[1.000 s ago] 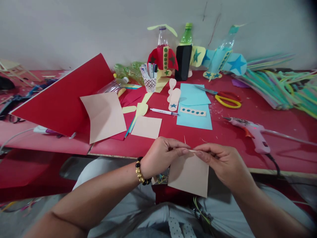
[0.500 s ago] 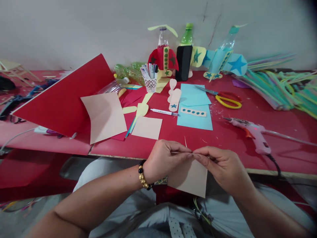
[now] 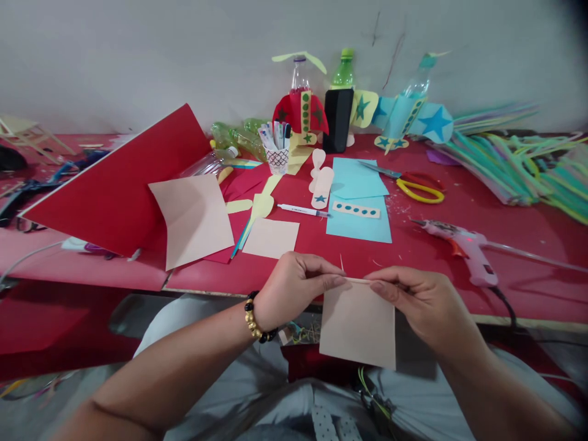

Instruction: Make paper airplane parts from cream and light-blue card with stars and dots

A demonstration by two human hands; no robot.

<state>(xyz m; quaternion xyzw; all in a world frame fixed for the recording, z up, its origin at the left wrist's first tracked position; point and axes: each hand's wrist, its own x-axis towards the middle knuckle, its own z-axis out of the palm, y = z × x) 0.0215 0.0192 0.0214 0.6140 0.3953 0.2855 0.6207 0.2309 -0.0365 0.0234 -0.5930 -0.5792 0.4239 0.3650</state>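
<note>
Between my hands, a beige paper sheet [image 3: 357, 327] hangs over the table's front edge, its top edge folded or rolled narrowly. My left hand [image 3: 301, 288] pinches that top edge near its left end, thumb in front. At the right end my right hand [image 3: 413, 297] pinches the same edge. Beyond them on the red table lie a small beige paper piece [image 3: 271, 237], a white pen [image 3: 303, 210] and light blue paper [image 3: 361, 226] with a dotted beige strip [image 3: 356, 209] on it.
At right rest a pink glue gun [image 3: 463, 242] with its cord and yellow-and-red-handled scissors [image 3: 418, 188]. Bottle planes [image 3: 301, 104] and a black phone [image 3: 338, 119] stand by the wall. A large red board [image 3: 124, 184] leans at left beside a curved beige sheet [image 3: 193, 220]. A pen cup [image 3: 277, 159] stands mid-table.
My hands have moved apart along the paper's top edge, left hand leftward and right hand slightly right. More of the folded edge shows between them, and the sheet hangs straighter.
</note>
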